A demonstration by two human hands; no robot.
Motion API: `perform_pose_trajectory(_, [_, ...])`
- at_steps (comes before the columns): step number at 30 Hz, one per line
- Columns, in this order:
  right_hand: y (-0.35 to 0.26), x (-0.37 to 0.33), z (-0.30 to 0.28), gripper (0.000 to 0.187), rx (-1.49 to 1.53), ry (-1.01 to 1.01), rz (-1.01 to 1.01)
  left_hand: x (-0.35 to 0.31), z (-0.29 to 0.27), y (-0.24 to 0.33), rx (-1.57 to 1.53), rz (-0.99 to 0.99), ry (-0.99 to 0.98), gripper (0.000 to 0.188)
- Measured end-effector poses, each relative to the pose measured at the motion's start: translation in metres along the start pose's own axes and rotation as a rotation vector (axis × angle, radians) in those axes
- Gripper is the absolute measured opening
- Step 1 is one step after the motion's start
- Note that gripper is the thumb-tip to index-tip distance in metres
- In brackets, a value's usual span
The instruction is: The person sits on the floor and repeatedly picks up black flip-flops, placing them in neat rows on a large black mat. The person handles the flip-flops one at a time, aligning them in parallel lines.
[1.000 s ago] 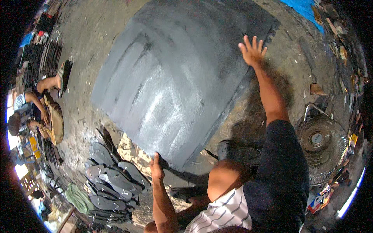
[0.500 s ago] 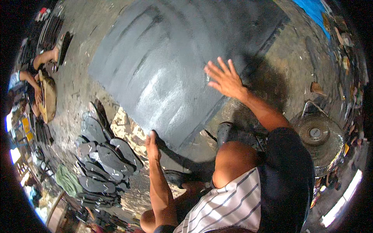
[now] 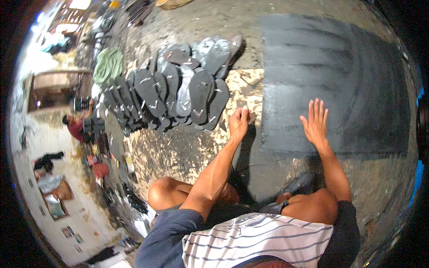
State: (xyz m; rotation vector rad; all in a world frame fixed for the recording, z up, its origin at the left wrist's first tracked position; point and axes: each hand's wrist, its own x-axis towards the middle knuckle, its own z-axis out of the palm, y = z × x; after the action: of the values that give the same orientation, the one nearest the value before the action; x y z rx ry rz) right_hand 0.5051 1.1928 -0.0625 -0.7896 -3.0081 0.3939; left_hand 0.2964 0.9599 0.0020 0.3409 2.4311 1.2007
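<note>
A large dark grey sheet (image 3: 295, 58) lies flat on the floor to the right, with dull streaks across its surface. My right hand (image 3: 316, 123) is over its near part, palm down with the fingers spread; whether it touches the sheet I cannot tell. To the left of the sheet is my left hand (image 3: 239, 123), its fingers curled together; anything inside them is hidden. Just beyond that hand, a heap of dark flip-flop soles (image 3: 201, 94) lies overlapping, several with small pale marks.
Pale, dark-blotched flooring (image 3: 156, 154) spreads below the soles. A green cloth (image 3: 108, 64) lies at their far left end. Farther left, a person in a dark red top (image 3: 77, 127) is near a wall (image 3: 89, 201). My foot (image 3: 295, 185) is close to the sheet's near edge.
The view has swung left, so the sheet now shows at right and the soles near the middle. My left hand has left the sheet's corner and curled. My right hand stays spread over the sheet.
</note>
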Motion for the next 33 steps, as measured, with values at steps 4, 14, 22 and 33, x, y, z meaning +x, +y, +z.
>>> perform_pose_trajectory(4, [-0.065, -0.055, -0.010, 0.078, -0.013, -0.133, -0.158, 0.052, -0.055, 0.016, 0.064, 0.169, 0.292, 0.047])
perform_pose_trajectory(14, [-0.071, -0.067, -0.040, 0.061, 0.412, -0.064, -0.132, 0.149, -0.194, -0.015, 0.922, 0.213, -0.027, 0.065])
perform_pose_trajectory(22, [-0.069, -0.021, -0.066, 0.049, 1.089, 0.201, 0.146, 0.070, -0.126, 0.121, 0.028, 0.606, -0.126, 0.072])
perform_pose_trajectory(33, [-0.082, 0.008, -0.137, 0.042, 1.655, -0.114, 0.203, -0.018, -0.019, 0.137, -0.198, 0.335, -0.763, 0.028])
